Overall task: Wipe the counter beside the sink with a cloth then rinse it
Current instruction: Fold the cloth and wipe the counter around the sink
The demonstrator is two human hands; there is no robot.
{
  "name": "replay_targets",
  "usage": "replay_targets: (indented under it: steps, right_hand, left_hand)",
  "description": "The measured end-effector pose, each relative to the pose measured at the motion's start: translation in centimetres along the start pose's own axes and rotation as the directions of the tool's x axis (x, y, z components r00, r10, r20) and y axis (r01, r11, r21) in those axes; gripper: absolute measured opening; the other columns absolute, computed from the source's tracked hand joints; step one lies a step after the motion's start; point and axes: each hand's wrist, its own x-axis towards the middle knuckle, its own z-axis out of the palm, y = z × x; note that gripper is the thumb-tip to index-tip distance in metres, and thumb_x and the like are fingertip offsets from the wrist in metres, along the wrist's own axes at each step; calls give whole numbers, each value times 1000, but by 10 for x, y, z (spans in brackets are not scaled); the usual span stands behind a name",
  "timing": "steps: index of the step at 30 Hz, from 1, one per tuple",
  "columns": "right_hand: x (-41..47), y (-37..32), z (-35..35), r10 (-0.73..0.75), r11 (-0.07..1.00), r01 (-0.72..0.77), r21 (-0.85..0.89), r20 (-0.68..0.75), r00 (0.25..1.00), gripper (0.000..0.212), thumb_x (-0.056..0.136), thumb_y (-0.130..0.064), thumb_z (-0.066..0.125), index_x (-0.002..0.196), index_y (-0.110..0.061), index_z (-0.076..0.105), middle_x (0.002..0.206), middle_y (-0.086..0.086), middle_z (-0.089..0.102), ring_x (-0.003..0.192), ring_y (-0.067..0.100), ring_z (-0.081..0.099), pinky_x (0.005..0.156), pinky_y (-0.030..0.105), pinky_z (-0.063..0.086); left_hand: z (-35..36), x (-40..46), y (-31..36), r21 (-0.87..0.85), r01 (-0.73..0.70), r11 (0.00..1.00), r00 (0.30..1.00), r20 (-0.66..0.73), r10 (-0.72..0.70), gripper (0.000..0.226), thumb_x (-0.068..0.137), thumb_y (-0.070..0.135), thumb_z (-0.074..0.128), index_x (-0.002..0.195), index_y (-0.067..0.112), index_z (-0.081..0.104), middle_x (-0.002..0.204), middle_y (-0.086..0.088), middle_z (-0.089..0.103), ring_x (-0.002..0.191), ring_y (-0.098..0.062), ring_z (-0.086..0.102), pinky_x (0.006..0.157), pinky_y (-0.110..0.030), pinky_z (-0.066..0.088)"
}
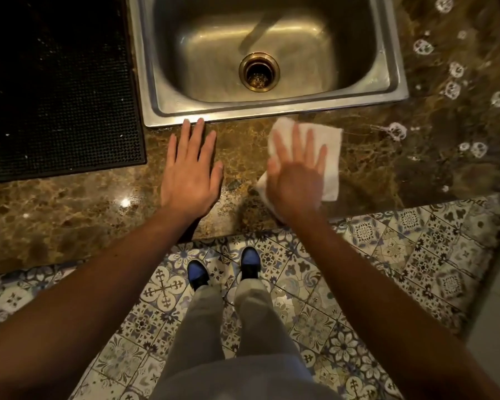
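The right hand (pixel 296 171) presses flat on a white cloth (pixel 329 151) on the brown marble desk (pixel 70 215), just below the steel sink (pixel 399 90). The left hand (pixel 189 171) lies flat beside it, fingertips at the sink rim. Foam spots (pixel 451 89) dot the desk at right; a black mat (pixel 55 82) lies at left.

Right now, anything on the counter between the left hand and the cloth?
Nothing: in the head view only bare marble counter separates the left hand from the white cloth under the right hand.
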Motion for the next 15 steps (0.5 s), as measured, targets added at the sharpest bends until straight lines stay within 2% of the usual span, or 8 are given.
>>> replay_targets:
  steps: [3, 5, 8, 11, 13, 15]
  right_hand:
    - [-58, -1, 6, -192, 980, 188, 63, 57, 980, 55, 110, -47, 21, 161, -29, 32, 173, 10, 18, 160, 35, 8, 126, 60, 9]
    - [-77, 24, 2, -223, 975, 222, 23, 90, 971, 57, 109, -50, 19, 163, -31, 25, 174, 9, 15, 161, 33, 5, 127, 59, 7]
    - [-55, 68, -12, -16, 1000, 16, -12, 55, 998, 59, 109, -54, 16, 163, -32, 21, 174, 9, 13, 160, 32, 6, 128, 59, 5]
    - [-7, 80, -23, 231, 973, -231, 19, 2, 973, 60, 108, -52, 22, 163, -29, 23, 173, 10, 16, 160, 34, 9, 126, 62, 11]
    - [16, 61, -22, 277, 961, -276, 32, -37, 960, 60, 108, -49, 23, 164, -27, 23, 173, 11, 15, 160, 36, 9, 125, 63, 12]
    - [26, 24, -12, 187, 982, -188, -15, -54, 981, 58, 109, -45, 23, 165, -28, 19, 173, 12, 14, 159, 36, 9, 125, 63, 11]
  left_hand:
    - [-1, -1, 1, -25, -2, 1000, 1000, -7, 2, 63, 108, 41, 30, 163, 11, 28, 175, -12, 14, 162, -31, 4, 131, -53, 6]
    - [-2, 0, 1, -30, -3, 1000, 1000, -11, 3, 62, 108, 41, 30, 163, 11, 29, 175, -12, 14, 162, -31, 5, 130, -53, 7]
    - [-3, 0, 1, -16, 0, 1000, 1000, -13, 0, 62, 108, 41, 28, 163, 11, 28, 174, -12, 15, 162, -31, 6, 130, -54, 8]
    - [-2, -1, 1, -5, -5, 1000, 1000, -21, 5, 60, 109, 38, 27, 163, 10, 29, 174, -13, 16, 162, -32, 7, 130, -54, 9]
    - [-1, 0, 2, -14, -4, 1000, 999, -33, 4, 60, 109, 37, 29, 162, 10, 30, 174, -13, 17, 162, -32, 8, 130, -54, 9]
    - [0, 0, 0, -25, -8, 1000, 999, -47, 6, 59, 109, 36, 30, 161, 10, 32, 173, -14, 19, 162, -33, 10, 130, -54, 9]
